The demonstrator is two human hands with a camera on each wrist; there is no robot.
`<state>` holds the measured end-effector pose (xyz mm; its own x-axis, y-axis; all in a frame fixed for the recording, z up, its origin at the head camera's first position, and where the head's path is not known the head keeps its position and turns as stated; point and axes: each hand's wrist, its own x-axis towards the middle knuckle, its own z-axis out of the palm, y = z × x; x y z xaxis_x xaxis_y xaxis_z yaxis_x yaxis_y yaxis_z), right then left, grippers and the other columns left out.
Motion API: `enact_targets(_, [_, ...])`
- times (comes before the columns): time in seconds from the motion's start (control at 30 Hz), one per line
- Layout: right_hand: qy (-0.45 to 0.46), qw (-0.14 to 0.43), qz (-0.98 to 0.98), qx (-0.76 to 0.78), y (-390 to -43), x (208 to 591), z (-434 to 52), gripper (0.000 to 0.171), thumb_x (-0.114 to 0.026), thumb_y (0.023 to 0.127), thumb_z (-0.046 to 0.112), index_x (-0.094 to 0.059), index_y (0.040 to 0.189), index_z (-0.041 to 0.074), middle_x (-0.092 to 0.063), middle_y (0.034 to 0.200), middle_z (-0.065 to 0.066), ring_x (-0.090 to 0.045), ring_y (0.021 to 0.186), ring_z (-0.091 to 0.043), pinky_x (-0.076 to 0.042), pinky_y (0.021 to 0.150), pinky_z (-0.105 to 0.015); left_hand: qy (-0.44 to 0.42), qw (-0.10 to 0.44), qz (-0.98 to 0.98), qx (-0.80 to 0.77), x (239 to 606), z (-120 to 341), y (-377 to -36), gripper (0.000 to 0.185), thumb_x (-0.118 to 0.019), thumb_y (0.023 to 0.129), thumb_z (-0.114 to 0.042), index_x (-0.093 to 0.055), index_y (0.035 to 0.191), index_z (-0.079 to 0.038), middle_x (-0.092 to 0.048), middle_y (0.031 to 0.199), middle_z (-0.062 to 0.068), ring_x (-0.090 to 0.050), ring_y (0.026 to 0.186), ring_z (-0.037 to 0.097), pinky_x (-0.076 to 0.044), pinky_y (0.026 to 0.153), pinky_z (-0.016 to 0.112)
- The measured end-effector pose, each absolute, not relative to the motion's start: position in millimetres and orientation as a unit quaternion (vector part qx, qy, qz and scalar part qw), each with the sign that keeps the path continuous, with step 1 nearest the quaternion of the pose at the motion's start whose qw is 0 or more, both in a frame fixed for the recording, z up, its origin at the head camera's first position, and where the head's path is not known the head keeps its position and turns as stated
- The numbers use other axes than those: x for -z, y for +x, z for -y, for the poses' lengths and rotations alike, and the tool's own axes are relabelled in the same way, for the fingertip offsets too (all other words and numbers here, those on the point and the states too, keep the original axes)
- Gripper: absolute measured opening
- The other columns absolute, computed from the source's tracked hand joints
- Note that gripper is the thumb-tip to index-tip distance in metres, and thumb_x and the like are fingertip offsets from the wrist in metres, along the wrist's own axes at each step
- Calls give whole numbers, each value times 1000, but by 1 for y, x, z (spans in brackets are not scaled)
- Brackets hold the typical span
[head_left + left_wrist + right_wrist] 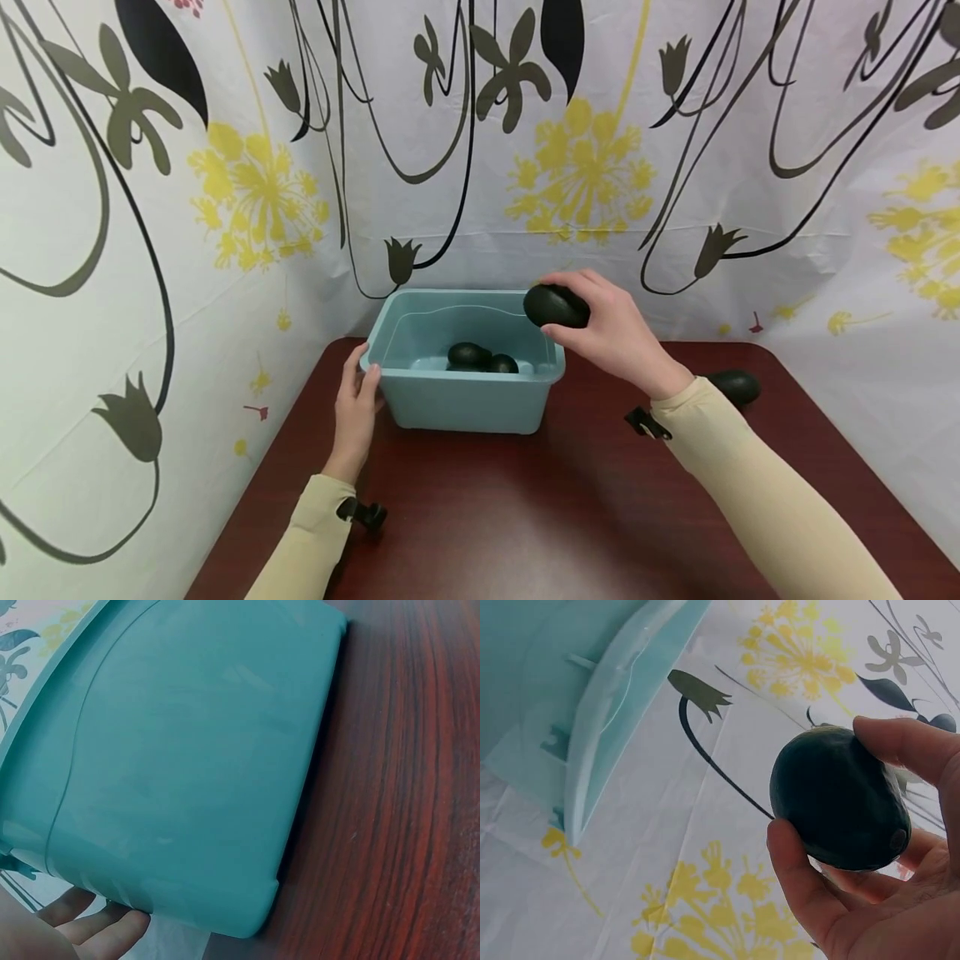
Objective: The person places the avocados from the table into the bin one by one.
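Note:
A dark green avocado [556, 307] is held up by my right hand [611, 329], above the right rim of a light blue plastic bin [465, 404]. The right wrist view shows the thumb and fingers round this avocado [840, 799], beside the bin wall [622, 712]. My left hand [356, 408] grips the bin at its front left corner. In the left wrist view its fingers [112, 930] lie against the bin's side [187, 765]; the thumb is out of sight there. Inside the bin lie an avocado [469, 354] and another avocado [504, 363], partly hidden by the front wall.
Another avocado [735, 387] lies on the dark red wooden table [480, 517] at the right, partly behind the right forearm. White cloth with a flower print [465, 208] hangs close behind the bin and along both sides.

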<state>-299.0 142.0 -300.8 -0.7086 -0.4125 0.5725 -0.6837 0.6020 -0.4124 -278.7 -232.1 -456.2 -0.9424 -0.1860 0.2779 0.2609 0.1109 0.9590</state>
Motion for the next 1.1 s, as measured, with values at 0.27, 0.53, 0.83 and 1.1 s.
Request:
enact_targets(0.27, [331,195,871,-306,-308,291,-123,56,-80,87,33,-57,139,34,-53,126,11,-55,97,-12,-50,76,-36,-27,171,728,664,454,232,-278,54,-53,106,-36,-34,156,-31,-41,151,13,-48,129,33,-41,101,64])
enact_targets(0.53, [348,164,877,-289,-321,282,-103,56,-79,88,35,-56,139,34,-53,133,7,-55,101,-15,-50,78,-38,-24,172,725,666,455,233,-277,56,-53,105,-41,-34,156,-31,-42,148,15,-49,128,33,-40,101,64])
enact_targets(0.83, [377,103,875,-287,-338,279,-81,55,-80,87,34,-57,137,34,-54,128,9,-54,104,-12,-50,81,-36,-24,174,723,668,456,235,-276,55,-53,105,-40,-35,156,-30,-43,149,15,-50,128,32,-42,100,62])
enact_targets(1.1, [385,82,875,-283,-357,274,-68,53,-80,87,31,-58,136,31,-54,134,7,-53,107,-14,-49,84,-37,-23,170,728,664,456,234,-279,53,-53,106,-37,-36,155,-33,-43,150,12,-50,129,31,-44,99,60])
